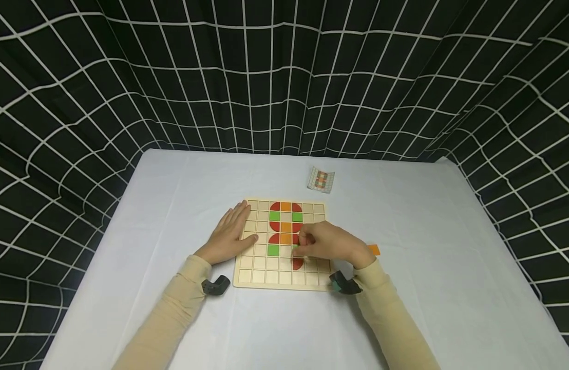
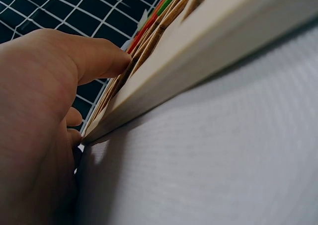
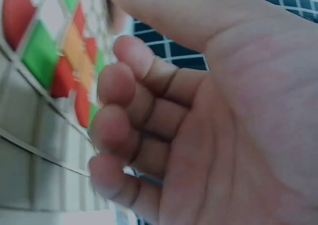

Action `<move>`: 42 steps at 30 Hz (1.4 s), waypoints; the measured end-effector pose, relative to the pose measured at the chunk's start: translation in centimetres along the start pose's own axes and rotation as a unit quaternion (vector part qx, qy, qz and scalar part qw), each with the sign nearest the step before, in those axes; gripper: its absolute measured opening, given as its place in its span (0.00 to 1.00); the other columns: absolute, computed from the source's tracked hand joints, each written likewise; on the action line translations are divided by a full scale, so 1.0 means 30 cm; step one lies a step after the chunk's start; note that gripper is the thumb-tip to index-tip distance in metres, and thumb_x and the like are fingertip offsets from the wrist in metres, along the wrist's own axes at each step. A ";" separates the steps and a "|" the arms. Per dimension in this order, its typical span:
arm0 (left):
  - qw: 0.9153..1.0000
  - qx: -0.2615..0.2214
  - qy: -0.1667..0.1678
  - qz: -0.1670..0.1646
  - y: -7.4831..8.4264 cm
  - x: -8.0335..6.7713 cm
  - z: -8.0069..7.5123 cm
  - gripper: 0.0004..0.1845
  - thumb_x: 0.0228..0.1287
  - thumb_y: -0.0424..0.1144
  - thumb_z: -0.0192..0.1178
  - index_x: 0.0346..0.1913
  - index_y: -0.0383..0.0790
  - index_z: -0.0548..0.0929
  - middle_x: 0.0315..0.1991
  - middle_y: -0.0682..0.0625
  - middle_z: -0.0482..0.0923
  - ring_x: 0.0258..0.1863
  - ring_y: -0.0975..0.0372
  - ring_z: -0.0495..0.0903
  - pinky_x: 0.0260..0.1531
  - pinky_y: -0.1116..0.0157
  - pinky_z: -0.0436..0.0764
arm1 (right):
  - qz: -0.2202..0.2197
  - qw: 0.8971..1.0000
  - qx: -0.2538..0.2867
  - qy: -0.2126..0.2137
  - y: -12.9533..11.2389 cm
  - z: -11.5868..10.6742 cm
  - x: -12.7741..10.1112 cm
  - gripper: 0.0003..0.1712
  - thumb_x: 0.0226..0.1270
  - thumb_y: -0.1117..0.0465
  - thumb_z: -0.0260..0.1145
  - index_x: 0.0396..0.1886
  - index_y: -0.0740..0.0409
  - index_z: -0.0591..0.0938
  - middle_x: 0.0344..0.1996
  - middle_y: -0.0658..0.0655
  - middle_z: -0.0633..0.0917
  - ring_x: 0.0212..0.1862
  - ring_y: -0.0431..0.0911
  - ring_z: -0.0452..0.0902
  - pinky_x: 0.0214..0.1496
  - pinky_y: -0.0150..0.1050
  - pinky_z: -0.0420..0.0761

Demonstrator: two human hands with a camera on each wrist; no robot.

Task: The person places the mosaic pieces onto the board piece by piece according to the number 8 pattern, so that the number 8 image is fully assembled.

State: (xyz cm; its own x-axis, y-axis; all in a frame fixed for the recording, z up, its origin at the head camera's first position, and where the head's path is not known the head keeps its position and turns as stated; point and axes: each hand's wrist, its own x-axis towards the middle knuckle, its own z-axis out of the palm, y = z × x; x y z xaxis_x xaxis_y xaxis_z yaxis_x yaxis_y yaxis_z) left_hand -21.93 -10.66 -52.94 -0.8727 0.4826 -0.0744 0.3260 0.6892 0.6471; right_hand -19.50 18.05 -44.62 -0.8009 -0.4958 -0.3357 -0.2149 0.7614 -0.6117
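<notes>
With the wooden grid board (image 1: 261, 267) steadied at its nine-o'clock edge by the flat, open left hand (image 1: 229, 234), the green tile (image 1: 296, 248) pinched in the right hand (image 1: 328, 244) is best squared to its cell and pressed level.

Board (image 1: 261, 267) mid-table (image 1: 173, 195), card (image 1: 321, 179) behind it, loose tile (image 1: 374, 250) to its right.
</notes>
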 end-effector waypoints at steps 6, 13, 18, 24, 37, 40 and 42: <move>1.000 -0.001 0.002 0.003 0.002 0.006 0.004 0.46 0.74 0.51 0.54 0.82 0.35 0.42 0.84 0.43 0.34 0.84 0.51 0.35 0.83 0.51 0.35 | -0.053 0.991 0.023 0.119 -0.001 -0.088 -0.061 0.05 0.73 0.56 0.65 0.37 0.51 0.83 0.29 0.47 0.82 0.34 0.41 0.75 0.34 0.33 0.77; 1.000 0.003 0.003 0.001 0.001 0.000 0.006 0.46 0.73 0.51 0.54 0.82 0.35 0.42 0.84 0.42 0.34 0.84 0.50 0.35 0.83 0.51 0.35 | -0.024 0.978 0.023 0.204 0.030 -0.158 -0.141 0.09 0.77 0.53 0.61 0.46 0.49 0.85 0.41 0.49 0.87 0.41 0.45 0.78 0.45 0.40 0.80; 1.000 0.004 0.004 -0.002 0.001 -0.011 -0.002 0.47 0.73 0.51 0.55 0.82 0.34 0.42 0.84 0.42 0.34 0.84 0.50 0.35 0.83 0.50 0.35 | 0.015 0.984 0.017 0.175 0.100 -0.165 -0.200 0.11 0.78 0.56 0.60 0.50 0.51 0.85 0.44 0.56 0.87 0.27 0.45 0.77 0.32 0.36 0.81; 1.000 0.002 0.002 0.001 0.000 -0.006 -0.003 0.46 0.74 0.51 0.54 0.82 0.34 0.42 0.84 0.42 0.33 0.84 0.50 0.34 0.83 0.51 0.35 | 0.033 0.980 -0.026 0.193 0.234 -0.155 -0.270 0.15 0.77 0.62 0.60 0.58 0.60 0.83 0.45 0.58 0.85 0.38 0.46 0.74 0.35 0.33 0.78; 1.000 0.001 0.007 0.002 0.003 -0.002 0.006 0.46 0.73 0.50 0.55 0.82 0.34 0.43 0.84 0.41 0.34 0.84 0.48 0.36 0.83 0.48 0.37 | 0.090 0.985 -0.020 0.148 0.397 -0.066 -0.338 0.23 0.77 0.67 0.55 0.68 0.66 0.75 0.60 0.68 0.75 0.56 0.57 0.74 0.60 0.57 0.78; 1.000 -0.001 0.009 0.004 0.004 -0.001 0.008 0.46 0.73 0.50 0.54 0.81 0.34 0.44 0.84 0.40 0.35 0.84 0.47 0.36 0.82 0.48 0.37 | 0.086 0.985 -0.036 0.145 0.398 -0.060 -0.346 0.22 0.76 0.67 0.56 0.66 0.68 0.76 0.59 0.68 0.76 0.56 0.57 0.74 0.60 0.57 0.79; 1.000 -0.004 0.010 0.007 0.006 -0.001 0.009 0.45 0.73 0.50 0.54 0.81 0.33 0.44 0.84 0.40 0.35 0.84 0.47 0.36 0.82 0.47 0.37 | 0.082 0.985 -0.045 0.145 0.397 -0.059 -0.352 0.21 0.75 0.68 0.58 0.64 0.67 0.78 0.58 0.68 0.76 0.53 0.56 0.75 0.56 0.54 0.80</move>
State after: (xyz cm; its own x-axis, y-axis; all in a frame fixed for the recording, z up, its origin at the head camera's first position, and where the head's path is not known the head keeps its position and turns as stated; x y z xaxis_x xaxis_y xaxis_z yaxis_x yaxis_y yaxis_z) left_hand -21.75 -10.40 -53.04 -0.8746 0.4823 -0.0502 0.3364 0.6779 0.6537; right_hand -14.59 33.11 -47.09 -0.9521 -0.2324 -0.1987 -0.1070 0.8621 -0.4954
